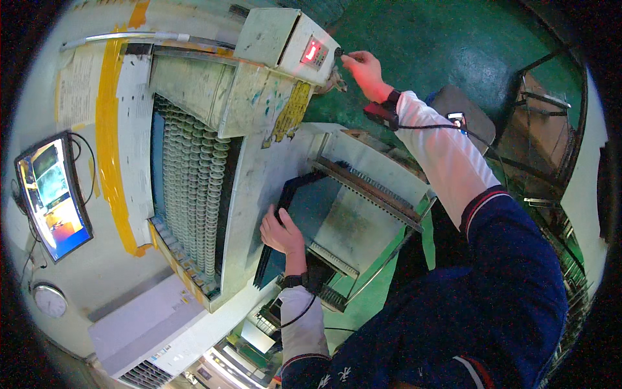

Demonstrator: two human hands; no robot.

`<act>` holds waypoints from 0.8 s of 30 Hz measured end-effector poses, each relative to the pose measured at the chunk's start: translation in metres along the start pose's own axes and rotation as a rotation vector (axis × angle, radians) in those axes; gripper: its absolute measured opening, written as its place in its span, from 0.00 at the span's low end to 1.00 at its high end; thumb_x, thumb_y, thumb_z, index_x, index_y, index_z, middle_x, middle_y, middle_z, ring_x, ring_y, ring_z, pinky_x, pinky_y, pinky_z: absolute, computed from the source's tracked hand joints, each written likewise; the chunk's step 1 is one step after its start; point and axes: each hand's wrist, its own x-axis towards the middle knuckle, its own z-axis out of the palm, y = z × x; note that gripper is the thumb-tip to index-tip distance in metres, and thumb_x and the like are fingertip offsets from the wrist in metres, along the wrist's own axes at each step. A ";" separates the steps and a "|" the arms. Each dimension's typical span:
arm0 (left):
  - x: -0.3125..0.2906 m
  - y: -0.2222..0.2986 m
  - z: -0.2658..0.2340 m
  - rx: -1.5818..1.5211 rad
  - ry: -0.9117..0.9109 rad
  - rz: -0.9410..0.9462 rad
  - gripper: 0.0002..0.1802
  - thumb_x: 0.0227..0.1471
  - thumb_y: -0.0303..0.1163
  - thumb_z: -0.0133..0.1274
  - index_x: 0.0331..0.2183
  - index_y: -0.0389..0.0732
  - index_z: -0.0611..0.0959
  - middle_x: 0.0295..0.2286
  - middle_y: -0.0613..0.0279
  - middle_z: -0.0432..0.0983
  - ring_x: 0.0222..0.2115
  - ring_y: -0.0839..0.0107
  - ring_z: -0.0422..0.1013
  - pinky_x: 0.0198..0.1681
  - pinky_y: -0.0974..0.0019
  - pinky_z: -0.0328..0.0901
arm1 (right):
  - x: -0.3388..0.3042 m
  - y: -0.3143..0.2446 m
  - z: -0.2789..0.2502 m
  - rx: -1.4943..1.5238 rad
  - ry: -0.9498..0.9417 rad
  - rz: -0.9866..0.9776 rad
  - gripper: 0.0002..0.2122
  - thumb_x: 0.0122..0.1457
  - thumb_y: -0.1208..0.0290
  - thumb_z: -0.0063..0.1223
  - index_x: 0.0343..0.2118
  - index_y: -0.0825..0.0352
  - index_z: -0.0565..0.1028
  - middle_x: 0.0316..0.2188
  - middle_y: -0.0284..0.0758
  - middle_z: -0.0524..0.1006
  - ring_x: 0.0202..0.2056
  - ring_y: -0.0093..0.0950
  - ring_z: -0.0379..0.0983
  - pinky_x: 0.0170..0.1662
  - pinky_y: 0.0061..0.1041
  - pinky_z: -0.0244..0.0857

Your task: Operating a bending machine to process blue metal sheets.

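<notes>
My right hand [364,71] is closed in a pinch on a small black knob [339,52] at the side of a worn white control box [265,35]. A red display [314,52] glows on the box's face. Lower down, my left hand [283,235] lies over the black edge strip [264,264] of a dark panel, its fingers stretched and apart. The panel [311,204] leans on the slotted rails [369,188] of a white machine bed. Rows of pale ringed rollers [194,188] fill the machine's opening on the left.
A lit monitor [55,194] and a round clock [50,299] are on the left wall. Yellow tape [110,142] runs down the machine. A grey stool seat [463,113] and a metal-framed rack [544,123] stand on the green floor [414,39] at right.
</notes>
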 end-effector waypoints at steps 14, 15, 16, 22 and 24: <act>-0.010 -0.012 -0.009 -0.160 -0.043 -0.008 0.26 0.55 0.48 0.45 0.50 0.41 0.73 0.45 0.51 0.71 0.45 0.50 0.66 0.46 0.49 0.60 | -0.241 0.084 -0.317 -0.688 -0.121 0.217 0.16 0.49 0.59 0.59 0.29 0.70 0.75 0.22 0.35 0.76 0.23 0.24 0.71 0.29 0.26 0.65; -0.014 -0.017 -0.012 -0.228 -0.035 0.022 0.27 0.55 0.47 0.47 0.51 0.40 0.72 0.48 0.50 0.69 0.48 0.50 0.65 0.49 0.49 0.58 | -0.267 0.081 -0.350 -0.751 -0.132 0.238 0.16 0.49 0.59 0.59 0.29 0.70 0.75 0.22 0.35 0.76 0.23 0.24 0.71 0.28 0.26 0.65; -0.020 -0.021 -0.016 -0.261 -0.040 0.085 0.28 0.55 0.46 0.48 0.52 0.39 0.70 0.50 0.50 0.67 0.50 0.50 0.63 0.51 0.49 0.56 | -0.289 0.073 -0.382 -0.774 -0.141 0.346 0.16 0.49 0.58 0.60 0.29 0.70 0.75 0.21 0.35 0.75 0.22 0.24 0.70 0.27 0.26 0.65; -0.068 -0.052 -0.060 -0.167 -0.149 0.305 0.33 0.53 0.42 0.51 0.56 0.38 0.65 0.58 0.49 0.55 0.57 0.47 0.53 0.58 0.48 0.48 | -0.399 0.035 -0.495 -0.871 0.057 0.575 0.19 0.46 0.56 0.62 0.28 0.70 0.75 0.19 0.32 0.74 0.19 0.23 0.68 0.23 0.26 0.62; -0.085 -0.065 -0.064 -0.171 -0.147 0.341 0.34 0.53 0.43 0.51 0.57 0.38 0.64 0.58 0.47 0.54 0.57 0.44 0.52 0.59 0.46 0.48 | -0.424 0.055 -0.527 -0.867 0.073 0.571 0.19 0.45 0.56 0.63 0.28 0.70 0.75 0.19 0.31 0.73 0.20 0.22 0.68 0.24 0.26 0.62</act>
